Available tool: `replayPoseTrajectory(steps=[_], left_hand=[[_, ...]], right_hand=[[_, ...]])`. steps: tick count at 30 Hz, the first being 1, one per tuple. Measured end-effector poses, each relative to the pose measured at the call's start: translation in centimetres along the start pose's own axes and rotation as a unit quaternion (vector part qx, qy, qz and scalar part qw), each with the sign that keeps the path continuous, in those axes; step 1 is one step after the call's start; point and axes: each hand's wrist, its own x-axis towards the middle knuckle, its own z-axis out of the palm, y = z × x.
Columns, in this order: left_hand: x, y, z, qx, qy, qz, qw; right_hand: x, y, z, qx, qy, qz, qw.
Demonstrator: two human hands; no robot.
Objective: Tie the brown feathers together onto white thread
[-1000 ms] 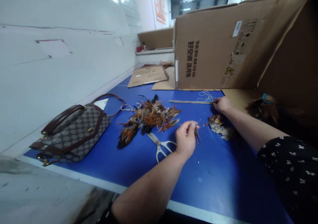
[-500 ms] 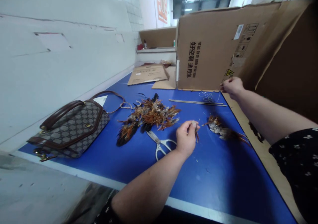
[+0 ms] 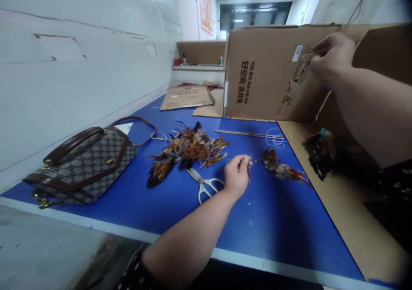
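Note:
My left hand [image 3: 236, 176] is closed just above the blue table, pinching a small feather [image 3: 249, 175] whose reddish tip pokes out below the fingers. Raised in front of the big carton is my right hand [image 3: 334, 60], its fingers pinched together; anything between them is too fine to make out. Left of my left hand lie white-handled scissors [image 3: 202, 184] with their blades against a heap of brown and black feathers [image 3: 196, 146]. A smaller bunch of feathers [image 3: 283, 168] rests to its right. Beyond, a loose tangle of white string [image 3: 275, 141] lies over thin sticks [image 3: 240, 132].
A patterned handbag [image 3: 93, 165] with a strap stands at the left by the wall. The large cardboard carton [image 3: 267, 75] rises at the back right. Flat cardboard [image 3: 186, 98] lies behind the feathers. A dark feather bundle with a blue tie [image 3: 322, 152] sits on cardboard at right.
My right hand has risen from near the table's right side to the carton's upper part. My left hand keeps its pinch on the feather. The view has tilted up slightly.

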Motion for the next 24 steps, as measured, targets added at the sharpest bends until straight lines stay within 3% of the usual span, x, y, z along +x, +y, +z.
replayPoseTrajectory(steps=[2, 5, 8, 11, 17, 22, 24], left_hand=[[0.2, -0.3, -0.1, -0.002, -0.001, 0.002, 1.000], [0.4, -0.5, -0.2, 0.006, -0.003, 0.008, 1.000], [0.6, -0.7, -0.3, 0.015, -0.001, 0.007, 1.000], [0.9, -1.0, -0.4, 0.012, 0.006, 0.006, 1.000], [1.2, -0.9, -0.3, -0.060, 0.007, -0.005, 0.998], [0.9, 0.2, -0.3, -0.094, 0.021, -0.007, 0.995], [0.7, 0.5, -0.2, -0.135, -0.016, -0.008, 0.991]], right_hand=[[-0.9, -0.5, -0.9, -0.032, -0.066, 0.013, 0.997], [-3.0, -2.0, -2.0, 0.012, -0.019, 0.048, 0.999], [-5.5, -3.7, -2.4, 0.071, -0.176, 0.045, 0.981], [-8.1, -4.9, -2.2, 0.113, -0.208, 0.030, 0.971], [-14.1, -5.0, -0.3, 0.280, -0.387, 0.045, 0.878], [-21.5, -5.4, 0.4, 0.318, -0.404, 0.004, 0.858], [-24.5, -5.8, 0.6, 0.330, -0.395, -0.031, 0.857]])
